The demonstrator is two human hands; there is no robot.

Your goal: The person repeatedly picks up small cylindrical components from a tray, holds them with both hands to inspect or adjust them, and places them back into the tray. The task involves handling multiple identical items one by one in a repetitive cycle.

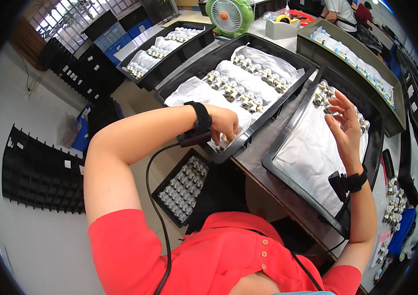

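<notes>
My left hand (224, 122) reaches down into the near corner of the middle black tray (238, 143). Its fingers are bent together at a small pale piece, and whatever they grip is mostly hidden. In that tray, rows of small metal parts with whitish tops (241, 94) lie between folds of white sheet (248, 78). Over the right black tray (280, 150), my right hand (347, 123) is raised with thumb and fingers apart, holding nothing. White sheet (312, 152) covers much of that tray, and similar small parts (323, 93) line its far end.
More part-filled trays stand at the back left (142, 81) and far right (390, 128). A green fan (229, 15) and a tape dispenser (282, 28) are behind. A tray of parts (182, 189) sits low beside the table. Another person (341, 14) is at the back right.
</notes>
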